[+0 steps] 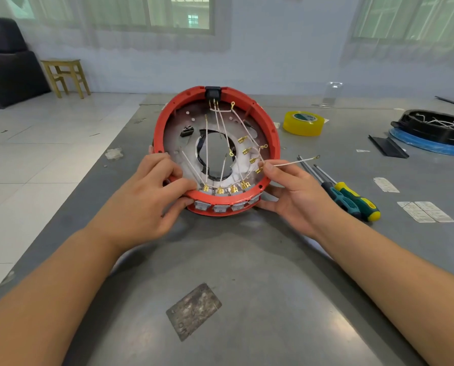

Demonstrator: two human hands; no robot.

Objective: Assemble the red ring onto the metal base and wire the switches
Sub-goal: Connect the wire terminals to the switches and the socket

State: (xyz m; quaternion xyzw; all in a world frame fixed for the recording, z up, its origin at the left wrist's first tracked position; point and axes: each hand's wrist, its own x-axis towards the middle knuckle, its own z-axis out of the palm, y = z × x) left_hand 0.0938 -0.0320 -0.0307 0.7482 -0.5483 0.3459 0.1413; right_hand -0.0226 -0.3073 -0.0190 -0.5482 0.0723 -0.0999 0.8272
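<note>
Here the left hand [146, 204] grips the lower left part of the round red plastic ring [272, 133], with the thumb under the rim and the fingers curled over it to the inside. The right hand [297, 196] pinches a thin white wire with a small gold ring terminal [294, 161] between thumb and forefinger, just at the right inner side of the ring, while its other fingers support the ring from below. The ring sits around the shiny round metal base [175, 138] and both are tilted up toward the camera, near the middle of the grey metal counter [247, 260]. A row of grey rocker switches [224, 207] is fixed in the near wall of the ring, and more white wires with gold connectors cross the inside. A black socket [213, 92] sits at the far top of the ring. Toward the right edge of the counter lie two screwdrivers with green, yellow and black handles [352, 200], and a yellow tape roll [303, 123] lies behind them, near the far edge.
</note>
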